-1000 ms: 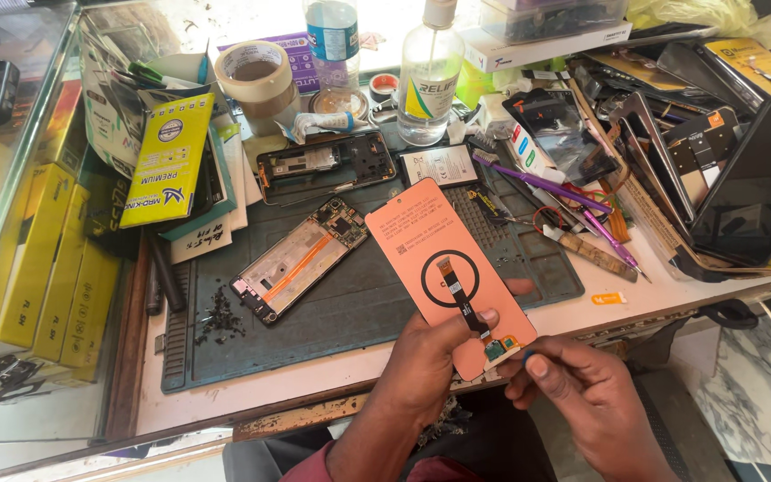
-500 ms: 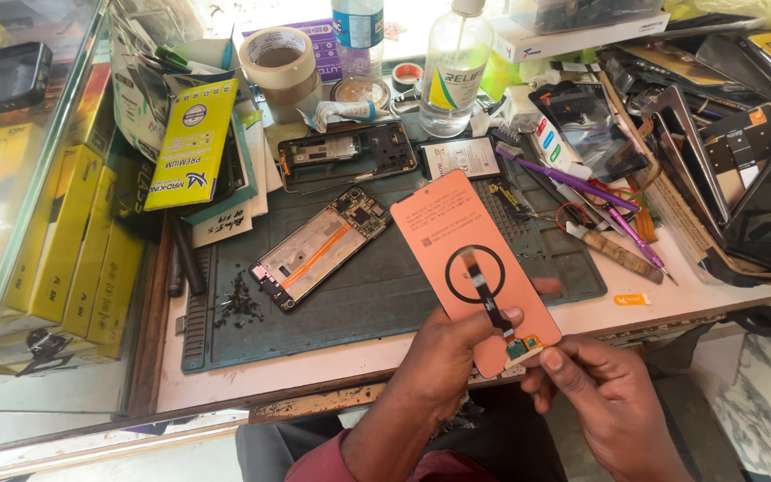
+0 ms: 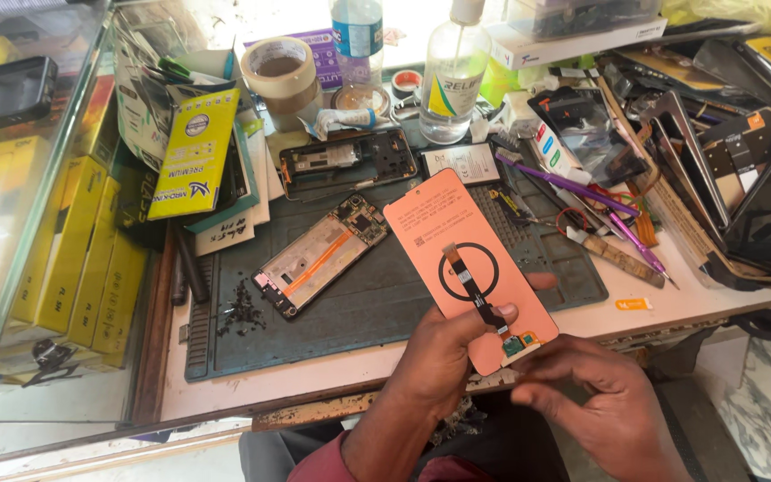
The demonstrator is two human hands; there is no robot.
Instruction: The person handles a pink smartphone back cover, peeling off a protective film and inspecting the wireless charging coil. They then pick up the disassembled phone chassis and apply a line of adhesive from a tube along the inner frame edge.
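Left hand (image 3: 443,357) had its grip closed on the orange display panel (image 3: 466,263), thumb on the flex cable (image 3: 479,295), held above tabletop (image 3: 314,379) edge. Right hand (image 3: 595,397) pinched panel's lower corner w/ fingertips.

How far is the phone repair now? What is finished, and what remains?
Done, by the look of it: the phone frame lies opened on the dark mat, boards exposed, loose screws heaped beside it, a back cover set aside. In hand: the left hand holds an orange replacement screen by its flex cable, the right hand at its connector end. Left: the screen is not yet on the frame.
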